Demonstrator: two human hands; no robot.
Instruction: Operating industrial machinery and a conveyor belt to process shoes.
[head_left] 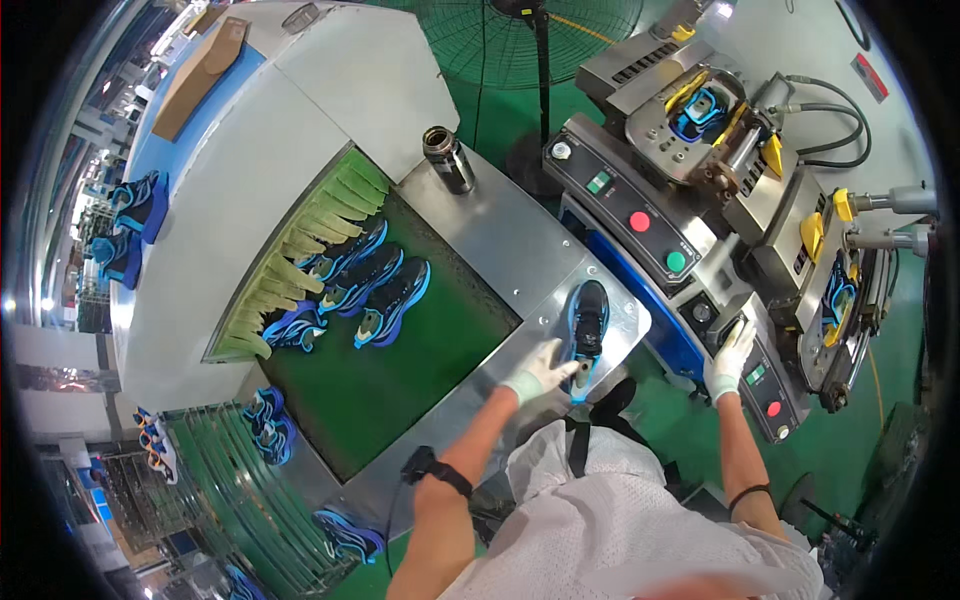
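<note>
Left hand (540,371) at shoe (590,318); right hand (733,360) at panel (764,390).

Was brightly and coolly lit, with soft reflections off the steel surface (515,225) suggesting light from above and white glare just beside the shoe (590,318). Was darker on the green belt (400,410) and toward the lower right. Bloomed into small hot spots at far left. Bowed straight edges near the rim, fell to black in the corners. Was fairly crisp mid-frame, smeared by a pale blur low over the white shirt (620,510).
</note>
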